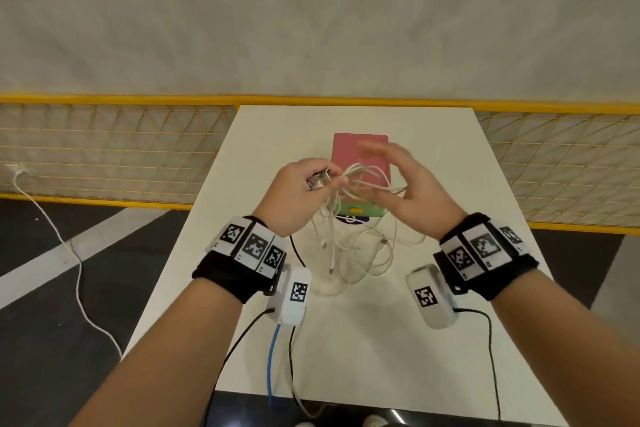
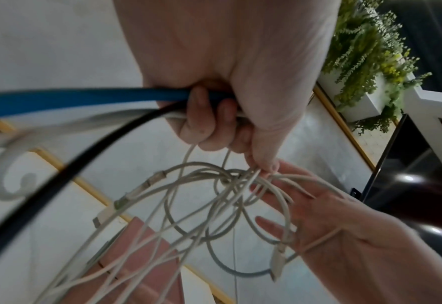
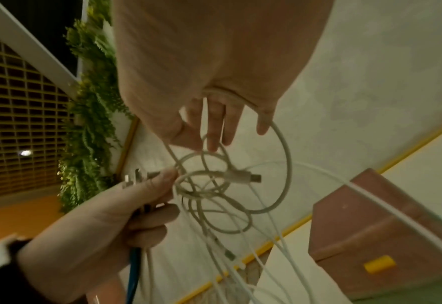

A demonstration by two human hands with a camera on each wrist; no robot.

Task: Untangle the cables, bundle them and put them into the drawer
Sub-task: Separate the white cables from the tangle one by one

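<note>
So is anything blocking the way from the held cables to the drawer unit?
Nothing visible stands between them. The left hand grips the white cables and the right hand is threaded through the loops, directly above the pink drawer unit. Its drawers look closed.

The right hand's fingers (image 1: 372, 149) are motion-blurred, and the cables (image 2: 141, 253) run off the frame's bottom edge.

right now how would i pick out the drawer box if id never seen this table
On the white table, look at the middle, just beyond the tangle of white cables. The drawer box stands there: a pink top, a green drawer front below, and a small yellow handle.
</note>
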